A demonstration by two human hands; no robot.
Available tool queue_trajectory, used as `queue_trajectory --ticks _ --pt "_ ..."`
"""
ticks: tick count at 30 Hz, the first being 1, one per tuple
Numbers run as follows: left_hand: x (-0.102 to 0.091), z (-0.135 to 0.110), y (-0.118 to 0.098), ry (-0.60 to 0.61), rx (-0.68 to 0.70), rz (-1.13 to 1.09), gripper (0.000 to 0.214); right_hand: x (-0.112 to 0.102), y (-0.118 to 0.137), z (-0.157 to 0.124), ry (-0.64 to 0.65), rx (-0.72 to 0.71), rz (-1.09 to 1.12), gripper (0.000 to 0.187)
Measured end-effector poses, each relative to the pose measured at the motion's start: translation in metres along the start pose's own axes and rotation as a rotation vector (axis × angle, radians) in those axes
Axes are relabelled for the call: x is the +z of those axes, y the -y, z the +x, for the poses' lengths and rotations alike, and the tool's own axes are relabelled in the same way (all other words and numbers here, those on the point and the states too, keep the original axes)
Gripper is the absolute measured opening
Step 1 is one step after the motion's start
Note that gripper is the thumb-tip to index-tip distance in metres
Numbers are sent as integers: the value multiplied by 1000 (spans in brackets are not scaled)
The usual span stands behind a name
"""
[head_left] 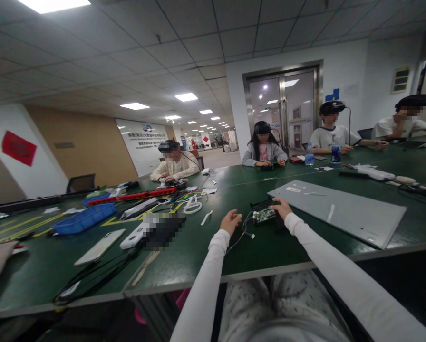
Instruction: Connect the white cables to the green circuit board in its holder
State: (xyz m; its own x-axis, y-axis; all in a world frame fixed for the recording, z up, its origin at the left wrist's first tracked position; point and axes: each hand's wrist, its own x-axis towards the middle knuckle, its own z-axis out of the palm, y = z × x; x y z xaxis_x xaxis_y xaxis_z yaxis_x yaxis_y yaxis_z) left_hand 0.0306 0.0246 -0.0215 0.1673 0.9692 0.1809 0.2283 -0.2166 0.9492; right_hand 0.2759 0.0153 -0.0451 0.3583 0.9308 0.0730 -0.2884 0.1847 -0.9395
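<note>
Your right hand point(280, 207) lies over the right end of the small green circuit board point(265, 215), which sits on the dark green bench point(198, 247) near its front edge, just left of the flat grey metal panel point(341, 211) — pinching or only pressing, I cannot tell. Your left hand point(230, 221) hovers beside it, loosely curled and empty, above the thin wires with a white plug point(246, 231). You seem to be steadying the board — the next move calls for a firm hold on its edges.

tiny, illegible circuit board point(265, 215); pixelated patch point(163, 230)
</note>
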Motion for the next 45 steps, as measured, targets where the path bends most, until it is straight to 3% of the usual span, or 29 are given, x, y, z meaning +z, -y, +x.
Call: queue_trajectory --ticks 8,12,15,19,25,28,32,37,41,45 --pt "1 -1 0 -2 13 62 36 -11 12 0 -176 -133 -445 34" --pt "0 -3 -2 -5 12 58 34 -35 33 0 -509 -240 -882 43" --pt "0 -3 -3 -12 -2 49 33 -59 44 -2 -726 -184 -1107 49" --pt "0 -4 -5 3 0 39 31 -87 49 -5 -801 7 -1120 52" --pt "0 -7 -8 -1 -12 33 30 -100 42 4 -861 59 -909 48" --pt "0 -7 -8 3 -15 31 30 -100 40 6 -811 108 -972 44" --pt "1 -7 -8 11 -9 34 28 -94 43 4 -642 82 -1171 35" --pt "1 -7 -9 3 -29 29 28 -69 48 -1 -401 -312 -1241 40" --pt "1 -8 -10 9 -24 31 30 -40 45 -13 -182 -622 -1106 42" --pt "2 -11 -12 27 -7 49 30 -13 44 -36 37 -843 -921 42"
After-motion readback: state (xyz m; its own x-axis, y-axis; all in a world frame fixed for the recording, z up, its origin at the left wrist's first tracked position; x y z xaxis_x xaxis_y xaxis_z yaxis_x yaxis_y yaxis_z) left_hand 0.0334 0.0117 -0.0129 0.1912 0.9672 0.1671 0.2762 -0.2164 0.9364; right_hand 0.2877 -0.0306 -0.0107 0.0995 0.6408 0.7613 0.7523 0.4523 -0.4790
